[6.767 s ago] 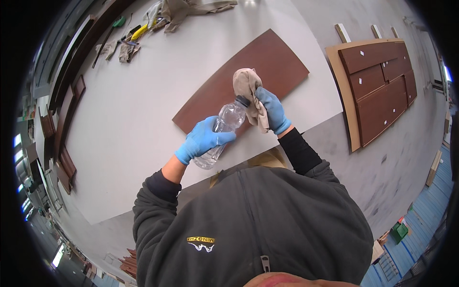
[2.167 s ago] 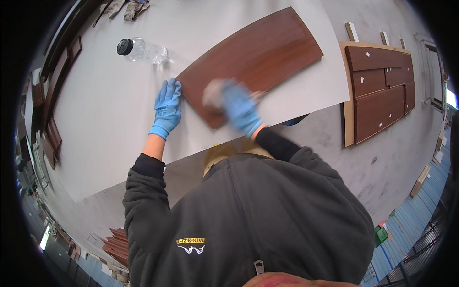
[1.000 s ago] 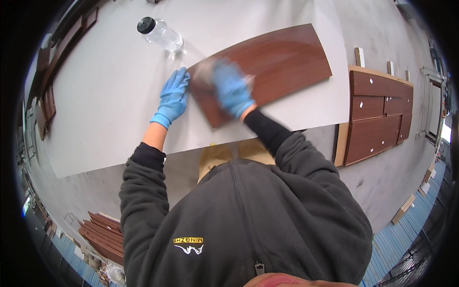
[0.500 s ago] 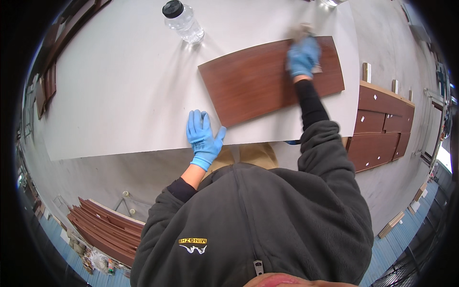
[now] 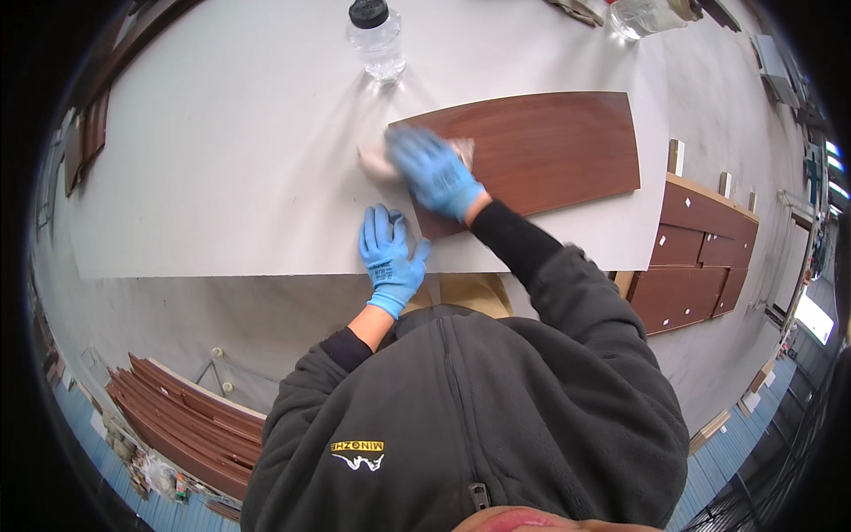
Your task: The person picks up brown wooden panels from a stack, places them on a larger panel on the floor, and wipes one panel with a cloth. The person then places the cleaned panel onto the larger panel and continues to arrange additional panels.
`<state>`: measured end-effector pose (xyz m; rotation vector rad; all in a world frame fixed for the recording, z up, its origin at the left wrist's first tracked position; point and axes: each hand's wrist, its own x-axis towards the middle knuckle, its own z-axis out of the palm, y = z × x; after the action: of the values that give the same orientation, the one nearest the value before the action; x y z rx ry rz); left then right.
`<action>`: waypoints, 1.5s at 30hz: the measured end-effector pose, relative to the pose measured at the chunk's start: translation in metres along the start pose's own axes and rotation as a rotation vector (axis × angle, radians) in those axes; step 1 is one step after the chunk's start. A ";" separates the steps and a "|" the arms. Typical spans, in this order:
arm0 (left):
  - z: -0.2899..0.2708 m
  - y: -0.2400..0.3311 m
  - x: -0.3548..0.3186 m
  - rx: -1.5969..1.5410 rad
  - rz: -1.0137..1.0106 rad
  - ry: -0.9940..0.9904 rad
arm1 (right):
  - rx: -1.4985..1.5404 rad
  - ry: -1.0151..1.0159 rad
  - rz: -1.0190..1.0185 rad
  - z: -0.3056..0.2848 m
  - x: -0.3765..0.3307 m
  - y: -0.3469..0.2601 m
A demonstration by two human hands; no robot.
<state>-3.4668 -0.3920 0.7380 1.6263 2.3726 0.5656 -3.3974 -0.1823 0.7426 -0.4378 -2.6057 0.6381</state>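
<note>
A reddish-brown wooden board (image 5: 554,146) with a gently curved far edge lies flat on the white tabletop (image 5: 222,168). My right hand (image 5: 434,173), in a blue glove and blurred by motion, presses a pale cloth (image 5: 376,165) onto the board's left end. Part of the cloth hangs over that end, and some shows on the other side of the fingers. My left hand (image 5: 390,262), gloved in blue too, rests with fingers stretched out on the table's near edge. Its thumb is at the board's near left corner; whether they touch I cannot tell.
Beyond the board stands a clear bottle (image 5: 381,46) with a black cap. At the far right are another clear container (image 5: 640,16) and a crumpled cloth (image 5: 578,9). Brown panels (image 5: 687,257) lie right of the table; stacked brown boards (image 5: 186,421) sit at lower left.
My right hand has swept the cloth from the board's right end to its left end. My left hand keeps its place by the near left corner. The view has shifted slightly.
</note>
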 end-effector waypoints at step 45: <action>0.003 0.053 0.172 -0.819 -0.902 -0.154 | 0.121 0.730 1.192 -0.226 -0.209 0.269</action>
<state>-3.4843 -0.2154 0.7647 0.2086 2.0146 0.9503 -3.0582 0.0456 0.7242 -1.8049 -1.4089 0.7480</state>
